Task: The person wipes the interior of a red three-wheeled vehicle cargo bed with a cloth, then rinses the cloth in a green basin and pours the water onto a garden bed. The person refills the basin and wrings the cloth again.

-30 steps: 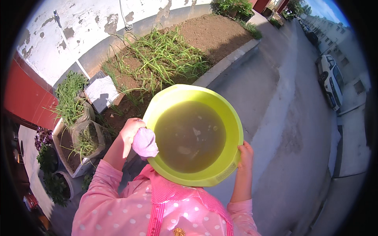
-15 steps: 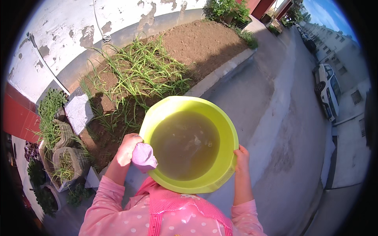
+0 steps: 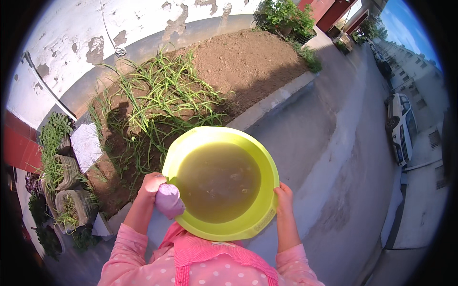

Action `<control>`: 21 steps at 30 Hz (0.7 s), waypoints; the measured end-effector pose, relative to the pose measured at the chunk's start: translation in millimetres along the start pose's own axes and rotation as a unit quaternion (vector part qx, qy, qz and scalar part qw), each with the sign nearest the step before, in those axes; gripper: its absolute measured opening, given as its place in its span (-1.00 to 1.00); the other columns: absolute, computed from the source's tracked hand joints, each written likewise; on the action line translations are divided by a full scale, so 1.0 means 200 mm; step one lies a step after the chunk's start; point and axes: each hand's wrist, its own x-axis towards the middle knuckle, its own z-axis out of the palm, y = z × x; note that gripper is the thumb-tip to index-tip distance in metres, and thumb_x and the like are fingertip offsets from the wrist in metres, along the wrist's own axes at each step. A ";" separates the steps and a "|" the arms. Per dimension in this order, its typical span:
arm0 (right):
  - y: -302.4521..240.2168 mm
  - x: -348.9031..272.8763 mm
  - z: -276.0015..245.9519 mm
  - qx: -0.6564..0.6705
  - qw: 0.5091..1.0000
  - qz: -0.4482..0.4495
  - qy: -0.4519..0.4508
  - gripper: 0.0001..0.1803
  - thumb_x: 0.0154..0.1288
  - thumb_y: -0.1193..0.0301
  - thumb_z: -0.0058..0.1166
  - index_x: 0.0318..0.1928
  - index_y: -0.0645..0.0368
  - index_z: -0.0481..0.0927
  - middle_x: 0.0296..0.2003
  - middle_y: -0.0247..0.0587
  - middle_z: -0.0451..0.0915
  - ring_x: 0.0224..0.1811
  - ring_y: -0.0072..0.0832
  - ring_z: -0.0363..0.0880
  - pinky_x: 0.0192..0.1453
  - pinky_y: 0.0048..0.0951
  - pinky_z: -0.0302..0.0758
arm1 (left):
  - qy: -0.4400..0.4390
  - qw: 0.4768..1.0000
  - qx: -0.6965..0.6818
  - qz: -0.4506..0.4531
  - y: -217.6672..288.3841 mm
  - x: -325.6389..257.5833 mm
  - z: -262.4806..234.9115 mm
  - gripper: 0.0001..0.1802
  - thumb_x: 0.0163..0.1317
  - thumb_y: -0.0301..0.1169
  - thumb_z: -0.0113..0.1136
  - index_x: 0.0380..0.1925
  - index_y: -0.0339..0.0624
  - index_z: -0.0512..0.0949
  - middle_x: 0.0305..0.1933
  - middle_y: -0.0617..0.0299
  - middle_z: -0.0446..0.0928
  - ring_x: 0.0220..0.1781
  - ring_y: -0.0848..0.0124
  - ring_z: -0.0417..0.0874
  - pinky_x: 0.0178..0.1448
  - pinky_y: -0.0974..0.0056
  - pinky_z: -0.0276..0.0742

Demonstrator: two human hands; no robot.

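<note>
Yellow-green basin (image 3: 268, 182), murky water (image 3: 219, 183) inside, before the pink apron (image 3: 206, 253). Left hand (image 3: 153, 183): fingers curled round rim and lilac cloth (image 3: 170, 201). Right hand (image 3: 284, 196): fingers clasping opposite rim. Hold level; slopping possible.

the basin (image 3: 268, 176) looks made of smooth plastic, a little glossy on its inside. the purple bundle (image 3: 170, 201) seems to be matt, wrinkled cloth. the sleeves (image 3: 128, 244) are also of matt cloth. the soil (image 3: 243, 59) is rough; the wall (image 3: 143, 21) has a flaking coat; the kerb (image 3: 274, 102) looks like rough concrete.
</note>
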 end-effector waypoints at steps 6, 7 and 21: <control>-0.15 0.40 -0.07 0.022 0.999 -0.001 -0.028 -0.63 0.02 0.67 -0.19 -0.10 0.42 0.51 -0.30 -0.14 0.60 -0.32 -0.47 0.58 -0.21 -0.51 0.51 | 0.066 0.997 0.009 0.037 0.22 0.18 0.31 -0.79 -0.10 -0.54 0.13 -0.40 -0.43 0.55 -0.50 0.12 0.56 -0.55 0.35 0.56 -0.41 0.31 0.47; -0.18 0.48 -0.08 0.027 0.999 -0.005 -0.035 -0.63 0.03 0.67 -0.19 -0.10 0.42 0.50 -0.29 -0.14 0.59 -0.32 -0.47 0.58 -0.21 -0.50 0.51 | 0.076 0.997 0.007 0.032 0.25 0.21 0.35 -0.80 -0.10 -0.57 0.08 -0.40 -0.43 0.55 -0.50 0.11 0.55 -0.56 0.34 0.55 -0.42 0.30 0.47; -0.86 1.59 -0.61 0.085 0.994 -0.043 -0.050 -0.63 0.05 0.68 -0.17 -0.09 0.41 0.49 -0.27 -0.19 0.57 -0.31 -0.52 0.55 -0.20 -0.53 0.48 | 0.084 0.995 0.031 0.047 0.77 0.69 1.65 -0.86 -0.14 -0.59 -0.02 -0.52 -0.37 0.50 -0.57 0.20 0.47 -0.61 0.45 0.47 -0.49 0.37 0.42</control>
